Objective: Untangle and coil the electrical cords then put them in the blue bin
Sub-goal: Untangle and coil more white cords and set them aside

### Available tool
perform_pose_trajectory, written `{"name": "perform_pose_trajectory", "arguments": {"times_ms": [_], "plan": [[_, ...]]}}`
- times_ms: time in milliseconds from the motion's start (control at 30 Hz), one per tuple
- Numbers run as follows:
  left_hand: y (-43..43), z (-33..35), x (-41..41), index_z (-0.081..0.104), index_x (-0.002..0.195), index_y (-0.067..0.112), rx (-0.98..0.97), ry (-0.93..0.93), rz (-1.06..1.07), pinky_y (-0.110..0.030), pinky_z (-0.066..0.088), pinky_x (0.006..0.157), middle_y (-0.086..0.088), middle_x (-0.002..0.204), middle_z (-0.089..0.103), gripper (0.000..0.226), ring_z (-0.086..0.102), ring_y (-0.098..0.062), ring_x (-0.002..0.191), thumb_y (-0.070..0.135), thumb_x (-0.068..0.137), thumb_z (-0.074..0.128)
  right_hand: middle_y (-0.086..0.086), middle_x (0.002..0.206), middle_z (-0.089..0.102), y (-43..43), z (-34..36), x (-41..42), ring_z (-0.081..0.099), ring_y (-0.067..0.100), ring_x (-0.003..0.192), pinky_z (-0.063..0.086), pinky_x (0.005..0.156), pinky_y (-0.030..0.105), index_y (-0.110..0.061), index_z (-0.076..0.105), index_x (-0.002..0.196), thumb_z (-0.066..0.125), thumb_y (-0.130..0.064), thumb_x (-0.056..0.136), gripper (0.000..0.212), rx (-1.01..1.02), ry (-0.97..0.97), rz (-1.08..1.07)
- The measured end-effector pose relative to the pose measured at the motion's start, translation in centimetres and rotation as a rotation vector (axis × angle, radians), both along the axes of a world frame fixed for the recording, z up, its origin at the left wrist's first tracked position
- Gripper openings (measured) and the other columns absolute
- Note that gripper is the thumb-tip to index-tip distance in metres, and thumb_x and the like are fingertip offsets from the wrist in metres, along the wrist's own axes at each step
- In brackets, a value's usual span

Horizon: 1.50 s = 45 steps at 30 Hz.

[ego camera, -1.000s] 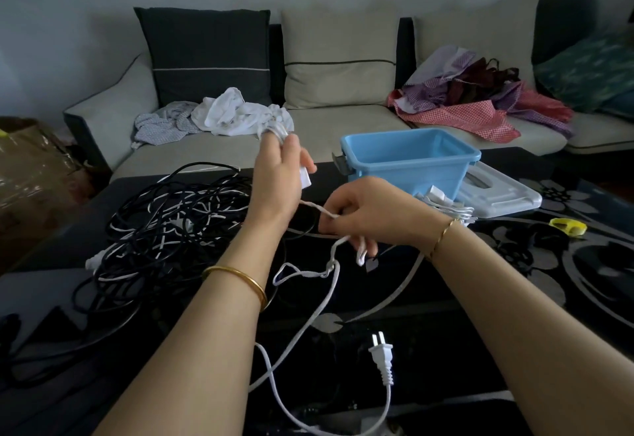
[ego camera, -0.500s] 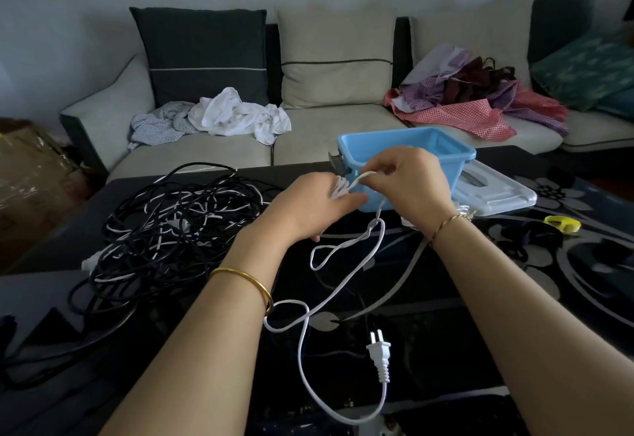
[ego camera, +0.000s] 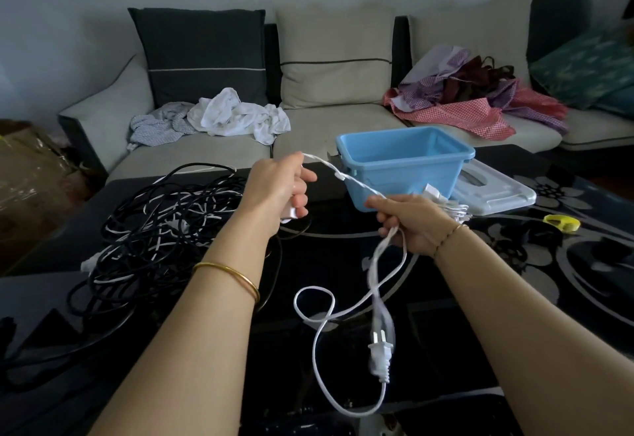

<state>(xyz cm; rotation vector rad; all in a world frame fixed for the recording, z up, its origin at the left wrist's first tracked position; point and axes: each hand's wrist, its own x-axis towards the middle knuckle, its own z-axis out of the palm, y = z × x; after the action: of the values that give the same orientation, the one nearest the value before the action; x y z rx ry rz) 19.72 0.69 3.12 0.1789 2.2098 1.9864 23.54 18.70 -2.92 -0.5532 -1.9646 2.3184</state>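
Curled round one white cord (ego camera: 356,180), the left hand (ego camera: 281,188) and right hand (ego camera: 408,223) hold it taut between them.

Half a second ago the two hands met just in front of the blue bin (ego camera: 404,161). Now they are drawn apart, the left also gripping a white block and the slack dropping from the right to one plug (ego camera: 379,356) near the table (ego camera: 446,350) edge. I judge a fresh length is being measured for the next loop. Counted: one bin with no cord showing inside, one lid (ego camera: 494,195) at its right, one white bundle (ego camera: 449,207) beside it, and one black-and-white tangle (ego camera: 164,229) at left, its cords uncountable.
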Motion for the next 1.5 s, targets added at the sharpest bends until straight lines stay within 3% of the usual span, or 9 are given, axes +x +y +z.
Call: {"name": "perform_pose_trajectory", "arguments": {"times_ms": [333,533,600,700,800,967,1067,1333,1500], "plan": [[0.6,0.8,1.0,0.058,0.083,0.001,0.158,0.203,0.163,-0.019,0.038,0.037,0.009,0.035,0.034,0.024,0.033,-0.009,0.031,0.018,0.093,0.044,0.002,0.047,0.045,0.6,-3.4,-0.8,0.034,0.008,0.030,0.027,0.034,0.016,-0.011,0.067,0.068,0.070,-0.041,0.081,0.033,0.595,-0.145,0.005],[0.7,0.7,0.9,0.055,0.079,0.003,0.131,0.265,0.160,-0.022,0.041,0.039,0.009,0.035,0.035,0.025,0.035,-0.010,0.033,0.019,0.094,0.044,-0.001,0.040,0.047,-0.4,-3.7,-1.0,0.039,0.011,0.034,0.038,0.040,0.020,-0.006,0.062,0.069,0.077,-0.029,0.077,0.028,0.586,-0.209,0.169],[0.4,0.4,0.7,0.055,0.078,0.003,0.066,0.230,0.125,-0.022,0.042,0.039,0.009,0.034,0.035,0.028,0.036,-0.009,0.032,0.021,0.095,0.044,0.000,0.051,0.053,-0.3,-3.3,-1.2,0.047,0.014,0.045,0.042,0.050,0.023,-0.006,0.064,0.078,0.080,-0.025,0.073,0.026,0.698,-0.111,0.168],[0.4,-0.3,0.6,0.053,0.073,0.005,-0.029,0.165,0.069,-0.022,0.039,0.039,0.008,0.032,0.033,0.030,0.033,-0.010,0.029,0.022,0.096,0.042,0.000,0.086,0.061,-0.5,-2.0,-1.0,0.058,0.014,0.079,0.043,0.072,0.020,-0.012,0.062,0.110,0.083,-0.027,0.069,0.049,0.858,0.029,0.191],[0.8,-0.4,0.6,0.053,0.070,0.005,-0.085,0.101,0.034,-0.020,0.037,0.038,0.008,0.032,0.032,0.031,0.031,-0.011,0.028,0.022,0.094,0.042,0.002,0.099,0.065,-1.8,-0.2,-0.5,0.063,0.012,0.089,0.046,0.079,0.019,-0.014,0.057,0.115,0.080,-0.028,0.073,0.050,0.704,0.214,0.122],[0.9,0.0,1.0,0.056,0.072,0.003,-0.144,0.022,-0.025,-0.018,0.035,0.040,0.005,0.033,0.031,0.032,0.029,-0.013,0.032,0.022,0.092,0.040,0.010,0.077,0.065,-3.6,1.8,0.0,0.067,0.017,0.065,0.058,0.072,0.036,-0.004,0.052,0.095,0.066,-0.010,0.086,0.018,0.252,0.411,0.045],[0.6,0.3,1.4,0.058,0.076,0.001,-0.143,-0.021,-0.061,-0.017,0.033,0.039,0.004,0.036,0.029,0.030,0.028,-0.014,0.034,0.020,0.092,0.040,0.009,0.069,0.060,-3.9,2.5,0.3,0.062,0.015,0.053,0.058,0.057,0.030,-0.004,0.050,0.090,0.057,-0.007,0.092,0.009,0.128,0.449,-0.027],[0.0,1.5,2.0,0.058,0.076,0.005,-0.076,-0.129,-0.283,-0.013,0.031,0.040,0.008,0.036,0.026,0.040,0.027,-0.007,0.031,0.030,0.100,0.037,0.004,0.063,0.047,-2.2,2.4,0.2,0.045,0.012,0.048,0.051,0.048,0.024,-0.008,0.053,0.079,0.050,-0.007,0.094,0.016,-0.148,0.397,-0.263],[0.2,2.1,2.4,0.059,0.074,0.007,0.144,-0.114,-0.367,-0.013,0.029,0.038,0.009,0.036,0.023,0.044,0.026,-0.005,0.032,0.032,0.101,0.036,0.004,0.061,0.032,-2.2,1.5,-0.3,0.027,0.004,0.034,0.024,0.032,0.013,-0.007,0.053,0.074,0.046,-0.005,0.096,0.022,-0.160,0.217,-0.135]]}}
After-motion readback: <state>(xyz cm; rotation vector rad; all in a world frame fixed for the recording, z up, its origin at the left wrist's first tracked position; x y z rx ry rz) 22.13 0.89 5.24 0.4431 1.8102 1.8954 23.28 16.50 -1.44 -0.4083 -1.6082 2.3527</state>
